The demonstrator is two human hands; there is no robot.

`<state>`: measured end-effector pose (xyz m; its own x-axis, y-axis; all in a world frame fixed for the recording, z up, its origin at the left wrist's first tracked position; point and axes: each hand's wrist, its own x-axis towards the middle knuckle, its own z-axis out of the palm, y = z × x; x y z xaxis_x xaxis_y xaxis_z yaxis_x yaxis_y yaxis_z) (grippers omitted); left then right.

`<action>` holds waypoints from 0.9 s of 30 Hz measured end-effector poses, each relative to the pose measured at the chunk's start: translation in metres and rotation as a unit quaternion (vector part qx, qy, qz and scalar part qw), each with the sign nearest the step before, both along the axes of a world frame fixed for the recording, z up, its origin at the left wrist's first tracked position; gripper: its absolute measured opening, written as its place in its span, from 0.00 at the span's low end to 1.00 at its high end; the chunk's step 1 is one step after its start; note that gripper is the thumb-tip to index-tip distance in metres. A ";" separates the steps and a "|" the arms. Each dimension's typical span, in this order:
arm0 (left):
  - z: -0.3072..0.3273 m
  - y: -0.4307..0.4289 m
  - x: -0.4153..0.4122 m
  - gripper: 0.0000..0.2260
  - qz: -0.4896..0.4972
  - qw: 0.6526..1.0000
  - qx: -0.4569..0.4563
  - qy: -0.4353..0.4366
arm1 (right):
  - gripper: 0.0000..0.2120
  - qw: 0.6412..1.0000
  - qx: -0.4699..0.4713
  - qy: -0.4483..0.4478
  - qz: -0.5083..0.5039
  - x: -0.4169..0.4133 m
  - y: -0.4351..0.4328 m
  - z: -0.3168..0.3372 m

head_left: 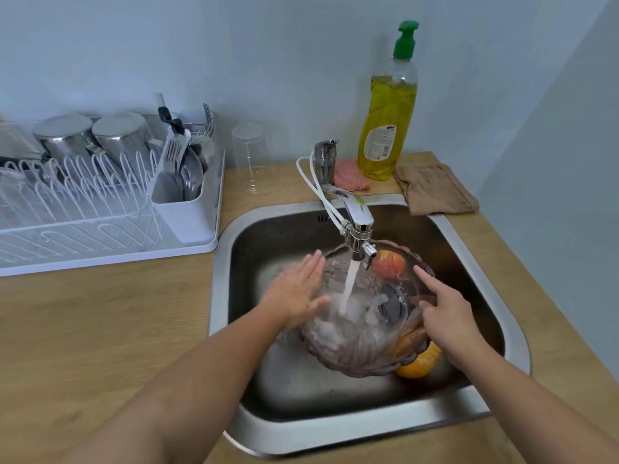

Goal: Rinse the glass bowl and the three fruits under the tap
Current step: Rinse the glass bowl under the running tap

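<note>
Light wooden desk (100, 316) carries the steel sink (495, 296). In it, centre, the ribbed clear glass bowl (351, 343) sits tilted under the chrome tap (355, 222) so the stream hits its inside. Left hand (294, 293) at 9 o'clock: flat, fingers spread, steadying the rim w/o closing. Right hand (449, 316) at 3: loosely splayed, holding nothing. Reddish apple (390, 264) at 1 o'clock, orange fruit (422, 363) at 5; third fruit not visible.

Dish rack (100, 209), upturned glass (252, 159), soap bottle (388, 122), folded cloth (435, 189) on counter (100, 316)
</note>
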<state>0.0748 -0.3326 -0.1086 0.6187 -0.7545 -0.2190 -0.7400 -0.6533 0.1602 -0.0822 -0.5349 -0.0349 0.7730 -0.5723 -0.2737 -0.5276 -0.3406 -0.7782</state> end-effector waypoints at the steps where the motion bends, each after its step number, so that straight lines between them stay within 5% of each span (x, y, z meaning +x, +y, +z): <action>1: 0.004 -0.008 0.002 0.34 0.018 1.000 -0.011 0.007 | 0.28 1.000 0.001 0.003 0.004 -0.001 0.002 0.000; 8: 0.027 -0.064 -0.006 0.34 -0.073 0.993 -0.088 0.026 | 0.29 0.999 0.011 0.008 0.034 -0.005 0.016 -0.012; 11: 0.030 -0.058 -0.008 0.32 -0.023 0.993 -0.101 0.052 | 0.29 1.000 0.017 -0.002 0.024 -0.007 0.014 -0.014; 15: 0.015 -0.007 0.000 0.35 0.037 0.997 -0.017 0.072 | 0.28 0.999 0.019 -0.026 -0.023 -0.007 0.003 -0.011; 19: 0.007 0.002 -0.034 0.36 -0.033 0.997 0.051 0.054 | 0.27 0.999 0.007 -0.038 -0.030 0.004 0.004 -0.011; 27: 0.022 -0.025 -0.101 0.26 -0.070 0.939 -0.068 0.329 | 0.28 0.999 0.004 -0.039 -0.023 0.015 0.009 -0.016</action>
<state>-0.0264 -0.3574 -0.0870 0.2757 -0.8670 -0.4152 -0.5290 -0.4975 0.6875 -0.0668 -0.5261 -0.0505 0.7650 -0.6058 -0.2186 -0.4806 -0.3111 -0.8199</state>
